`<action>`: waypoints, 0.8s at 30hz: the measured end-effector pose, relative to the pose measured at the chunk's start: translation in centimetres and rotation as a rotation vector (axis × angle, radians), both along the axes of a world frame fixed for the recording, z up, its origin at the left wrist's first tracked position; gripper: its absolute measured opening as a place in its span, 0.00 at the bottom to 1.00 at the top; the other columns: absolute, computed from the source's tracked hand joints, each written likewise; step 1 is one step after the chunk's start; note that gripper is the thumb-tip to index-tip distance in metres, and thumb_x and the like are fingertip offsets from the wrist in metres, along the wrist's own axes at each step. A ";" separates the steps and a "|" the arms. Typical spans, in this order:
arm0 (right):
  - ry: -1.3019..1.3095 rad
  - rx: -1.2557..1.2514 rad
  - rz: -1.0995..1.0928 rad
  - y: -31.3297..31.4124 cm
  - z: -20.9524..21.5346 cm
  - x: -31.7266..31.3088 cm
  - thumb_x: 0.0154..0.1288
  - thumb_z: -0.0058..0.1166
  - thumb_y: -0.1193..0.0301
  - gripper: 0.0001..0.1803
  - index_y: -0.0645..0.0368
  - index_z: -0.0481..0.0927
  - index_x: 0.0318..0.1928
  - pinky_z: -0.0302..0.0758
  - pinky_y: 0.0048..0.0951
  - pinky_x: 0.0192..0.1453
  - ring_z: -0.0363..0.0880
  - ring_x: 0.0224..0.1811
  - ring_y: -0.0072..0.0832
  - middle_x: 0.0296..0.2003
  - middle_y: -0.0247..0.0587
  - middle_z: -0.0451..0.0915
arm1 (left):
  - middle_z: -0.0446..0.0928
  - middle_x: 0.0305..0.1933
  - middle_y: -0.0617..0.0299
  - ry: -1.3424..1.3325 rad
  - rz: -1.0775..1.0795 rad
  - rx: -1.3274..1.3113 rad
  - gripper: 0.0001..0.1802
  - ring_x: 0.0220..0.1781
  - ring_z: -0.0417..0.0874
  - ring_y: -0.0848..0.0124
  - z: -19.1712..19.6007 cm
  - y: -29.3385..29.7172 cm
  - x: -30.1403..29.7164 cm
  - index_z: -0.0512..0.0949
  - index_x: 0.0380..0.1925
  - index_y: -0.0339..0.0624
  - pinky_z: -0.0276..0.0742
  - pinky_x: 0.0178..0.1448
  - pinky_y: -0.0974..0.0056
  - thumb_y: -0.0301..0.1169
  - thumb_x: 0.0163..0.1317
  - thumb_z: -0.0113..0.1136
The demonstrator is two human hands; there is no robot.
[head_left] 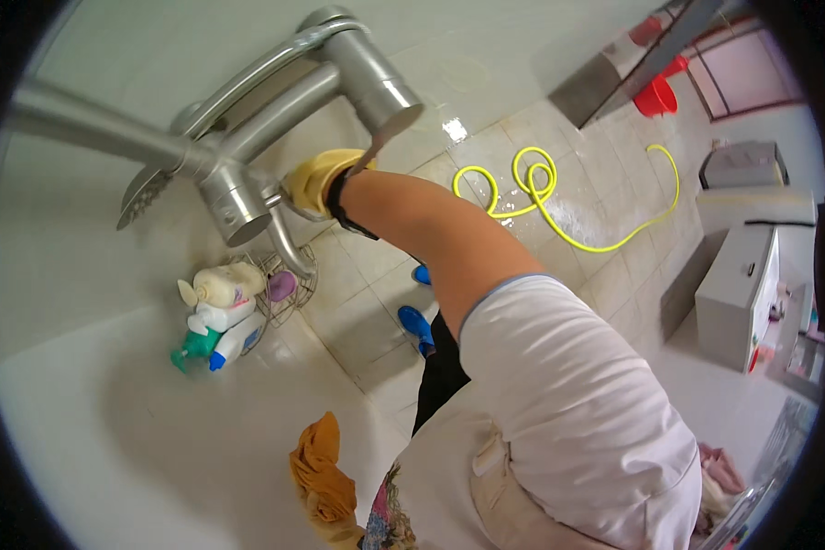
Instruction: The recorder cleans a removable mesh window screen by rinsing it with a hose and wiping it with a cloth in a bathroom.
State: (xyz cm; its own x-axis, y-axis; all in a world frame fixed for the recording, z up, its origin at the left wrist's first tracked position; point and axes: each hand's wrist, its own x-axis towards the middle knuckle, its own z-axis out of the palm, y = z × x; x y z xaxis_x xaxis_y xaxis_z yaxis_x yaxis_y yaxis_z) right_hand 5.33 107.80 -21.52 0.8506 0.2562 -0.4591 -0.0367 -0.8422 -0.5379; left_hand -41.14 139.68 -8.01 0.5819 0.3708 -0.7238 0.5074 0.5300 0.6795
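One hand is plainly at work in the head view: the right hand point(316, 181), in a yellow rubber glove with a dark band at the wrist, reaches up from a white short sleeve to the metal shower fitting point(247, 174) on the pale wall. The gloved fingers are curled around the lower part of the fitting, close to where its curved pipe bends down, though the exact grip is partly hidden behind the metal. The fitting is brushed silver, with a thick cylindrical body, a long handle running up and right to a round open end, and a bar leading off to the left; a flat round shower head point(142, 197) hangs just below that bar.

Low in the picture, the left hand point(339, 522), also in a yellow glove, clutches a bunched orange cloth point(319, 463); whether its fingers are pressed tight I cannot tell.

Below the fitting, a wire basket point(289, 280) on the wall holds bottles point(220, 307) in cream, white, green and blue. On the tiled floor lies a coiled yellow hose point(541, 188), with blue shoes point(417, 325) beneath the person and a red bucket point(655, 96) far off.
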 end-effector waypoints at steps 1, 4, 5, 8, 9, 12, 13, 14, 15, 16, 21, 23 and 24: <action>-0.025 0.020 -0.057 0.1 -0.1 -0.4 0.69 0.49 0.62 0.17 0.53 0.86 0.49 0.80 0.44 0.51 0.85 0.52 0.49 0.51 0.49 0.86 | 0.71 0.72 0.48 0.005 -0.018 0.006 0.34 0.65 0.79 0.50 0.1 0.1 0.0 0.64 0.74 0.41 0.81 0.60 0.40 0.34 0.68 0.56; -0.094 0.045 -0.239 -1.4 -0.1 -2.8 0.71 0.46 0.58 0.21 0.55 0.86 0.50 0.80 0.45 0.55 0.83 0.56 0.52 0.52 0.52 0.85 | 0.71 0.71 0.48 0.024 -0.090 -0.007 0.34 0.65 0.79 0.50 -0.7 0.3 1.1 0.64 0.74 0.41 0.81 0.60 0.40 0.34 0.68 0.56; -0.065 0.093 -0.499 -1.8 2.4 -4.2 0.70 0.51 0.62 0.15 0.52 0.85 0.50 0.80 0.44 0.52 0.85 0.53 0.49 0.49 0.49 0.86 | 0.71 0.71 0.48 0.020 -0.106 -0.006 0.34 0.65 0.79 0.50 -0.9 0.3 1.3 0.64 0.74 0.41 0.81 0.60 0.40 0.34 0.68 0.56; -0.063 0.170 -0.315 -8.4 7.5 -10.4 0.70 0.52 0.60 0.18 0.58 0.81 0.51 0.79 0.49 0.53 0.84 0.51 0.53 0.45 0.55 0.85 | 0.71 0.71 0.48 0.007 -0.211 -0.051 0.33 0.64 0.79 0.50 -2.0 -0.6 3.4 0.64 0.73 0.41 0.81 0.59 0.40 0.34 0.68 0.56; -0.133 0.139 -0.325 -10.7 2.1 -12.0 0.70 0.52 0.60 0.18 0.60 0.80 0.51 0.79 0.50 0.53 0.84 0.49 0.55 0.43 0.56 0.85 | 0.71 0.71 0.48 -0.001 -0.274 -0.084 0.33 0.64 0.79 0.50 -2.9 -1.5 4.7 0.64 0.73 0.41 0.81 0.59 0.40 0.34 0.68 0.55; 0.193 0.047 -0.297 -18.4 -5.0 -22.8 0.68 0.52 0.59 0.21 0.58 0.81 0.55 0.78 0.53 0.54 0.84 0.51 0.54 0.45 0.57 0.85 | 0.71 0.71 0.48 -0.011 -0.419 -0.159 0.33 0.64 0.79 0.49 -5.1 -3.8 7.9 0.64 0.73 0.41 0.81 0.59 0.40 0.34 0.69 0.55; 0.323 -0.036 -0.273 -19.5 0.8 -26.8 0.68 0.52 0.57 0.23 0.56 0.81 0.58 0.78 0.52 0.58 0.83 0.57 0.51 0.52 0.55 0.84 | 0.71 0.71 0.48 -0.017 -0.431 -0.169 0.33 0.64 0.79 0.49 -5.5 -4.0 8.4 0.64 0.73 0.41 0.81 0.59 0.40 0.35 0.69 0.55; 0.224 -0.160 -0.364 -23.2 -6.1 -34.7 0.69 0.52 0.57 0.23 0.54 0.81 0.58 0.76 0.51 0.62 0.81 0.62 0.46 0.59 0.48 0.82 | 0.72 0.71 0.48 -0.023 -0.525 -0.217 0.33 0.64 0.79 0.49 -6.3 -6.2 10.2 0.64 0.73 0.41 0.81 0.59 0.40 0.35 0.69 0.55; 0.446 -0.233 -0.433 -24.9 -1.6 -38.1 0.70 0.51 0.56 0.22 0.49 0.82 0.59 0.76 0.51 0.63 0.80 0.63 0.43 0.61 0.42 0.81 | 0.72 0.71 0.48 -0.029 -0.557 -0.237 0.33 0.64 0.79 0.49 -7.1 -7.0 11.2 0.64 0.73 0.41 0.81 0.59 0.40 0.35 0.69 0.55; 0.591 -0.287 -0.508 -27.1 -0.5 -42.4 0.72 0.49 0.56 0.21 0.46 0.83 0.59 0.76 0.50 0.63 0.80 0.64 0.41 0.61 0.39 0.82 | 0.72 0.71 0.48 -0.031 -0.606 -0.267 0.33 0.64 0.79 0.49 -7.8 -8.5 12.3 0.64 0.73 0.41 0.81 0.59 0.40 0.35 0.69 0.55; 0.628 -0.253 -0.975 -36.2 -4.2 -65.7 0.72 0.49 0.60 0.20 0.56 0.84 0.56 0.78 0.45 0.60 0.83 0.58 0.44 0.53 0.50 0.85 | 0.72 0.70 0.48 -0.051 -0.912 -0.379 0.32 0.64 0.79 0.49 -9.9 -19.2 17.0 0.65 0.73 0.41 0.81 0.58 0.40 0.35 0.69 0.54; 0.662 -0.196 -1.068 -38.2 -3.5 -71.0 0.72 0.50 0.61 0.19 0.56 0.85 0.54 0.79 0.44 0.56 0.86 0.53 0.46 0.47 0.52 0.87 | 0.72 0.70 0.48 -0.066 -1.002 -0.378 0.32 0.64 0.79 0.49 -9.6 -23.7 18.0 0.65 0.73 0.41 0.82 0.58 0.40 0.35 0.69 0.54; 0.511 -0.147 -1.175 -39.2 -13.7 -81.7 0.72 0.50 0.60 0.19 0.56 0.85 0.54 0.79 0.43 0.56 0.86 0.53 0.46 0.47 0.52 0.86 | 0.72 0.70 0.48 -0.049 -1.091 -0.436 0.32 0.64 0.79 0.49 -9.7 -27.7 18.5 0.65 0.73 0.41 0.82 0.58 0.40 0.35 0.69 0.54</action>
State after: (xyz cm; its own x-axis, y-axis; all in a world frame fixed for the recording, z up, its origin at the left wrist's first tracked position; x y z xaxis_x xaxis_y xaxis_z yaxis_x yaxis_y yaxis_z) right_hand -76.41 68.58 -35.22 0.2511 -0.6026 -0.7575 -0.9652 -0.2149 -0.1489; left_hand -22.65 111.98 -17.70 0.4686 -0.6147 -0.6345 0.8148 0.0234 0.5792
